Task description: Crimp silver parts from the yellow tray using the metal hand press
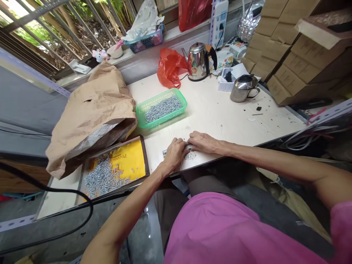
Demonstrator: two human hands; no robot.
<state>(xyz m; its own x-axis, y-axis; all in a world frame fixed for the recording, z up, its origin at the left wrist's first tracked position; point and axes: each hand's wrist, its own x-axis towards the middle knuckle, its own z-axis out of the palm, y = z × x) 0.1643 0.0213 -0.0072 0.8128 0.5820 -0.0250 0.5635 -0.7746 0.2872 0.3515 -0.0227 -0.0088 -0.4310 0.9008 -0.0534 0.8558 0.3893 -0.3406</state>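
Note:
Both hands rest close together on the white table (220,110), near its front edge. My left hand (175,152) is curled with fingers bent down onto the tabletop. My right hand (202,142) lies beside it, fingertips meeting the left at a small clear plastic bag of screws (190,155). What the fingers pinch is too small to make out. A green plastic basket (161,108) full of small metal screws stands behind the hands. At the left, a shallow box with a yellow lining (118,170) holds several more screws.
A large brown paper sack (93,110) lies at the left. At the back stand a steel kettle (197,61), a red plastic bag (169,68), a metal jug (243,88) and a small white tray (224,82). Cardboard boxes (291,55) are stacked at the right.

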